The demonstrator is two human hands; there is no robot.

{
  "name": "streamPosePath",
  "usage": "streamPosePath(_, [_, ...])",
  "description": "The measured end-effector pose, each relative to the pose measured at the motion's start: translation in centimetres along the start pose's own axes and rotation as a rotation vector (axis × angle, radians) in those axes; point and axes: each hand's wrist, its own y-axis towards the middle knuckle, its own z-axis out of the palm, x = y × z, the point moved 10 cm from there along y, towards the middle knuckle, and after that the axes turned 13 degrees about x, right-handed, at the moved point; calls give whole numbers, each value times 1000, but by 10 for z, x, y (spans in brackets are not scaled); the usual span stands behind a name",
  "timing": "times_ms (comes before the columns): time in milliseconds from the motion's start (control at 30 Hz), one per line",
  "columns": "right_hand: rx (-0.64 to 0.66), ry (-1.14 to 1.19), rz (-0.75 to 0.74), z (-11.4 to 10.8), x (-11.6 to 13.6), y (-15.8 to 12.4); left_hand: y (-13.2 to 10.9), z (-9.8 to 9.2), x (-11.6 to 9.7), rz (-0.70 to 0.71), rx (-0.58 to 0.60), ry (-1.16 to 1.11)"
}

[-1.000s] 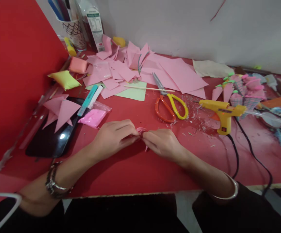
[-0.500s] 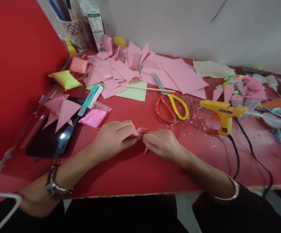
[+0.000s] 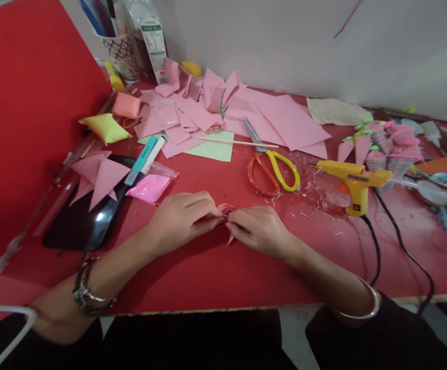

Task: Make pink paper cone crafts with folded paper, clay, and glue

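Between my two hands is a small rolled piece of pink paper (image 3: 227, 207), with a narrow tip poking out below my fingers. My left hand (image 3: 186, 218) pinches its left side, thumb and forefinger together. From the other side my right hand (image 3: 260, 228) grips it with curled fingers. Both hands rest low over the red table, fingertips almost meeting, and they hide most of the roll. Just beyond them lie scissors (image 3: 271, 169) with one red and one yellow handle. A packet of bright pink clay-like material (image 3: 150, 188) sits beside my left hand.
A yellow glue gun (image 3: 356, 180) with a black cord lies at right, near several small pink cones (image 3: 396, 141). Pink paper sheets (image 3: 285, 118) spread along the wall. Cut pink triangles (image 3: 105, 180) lie on a black phone (image 3: 76, 226). A cup of pens (image 3: 119, 51) stands back left.
Both hands keep their hold on the pink paper roll, with only a very slight shift of the fingers. The view has moved a little; the table things stay put.
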Motion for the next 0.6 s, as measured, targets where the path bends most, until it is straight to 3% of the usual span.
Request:
streamPosePath(167, [-46,-13,19,-4,-2,-2,1,-2,-1,-6,-2,24])
streamPosePath(600, [14,83,24,2,-7,-1,0,0,1,-8,12,-12])
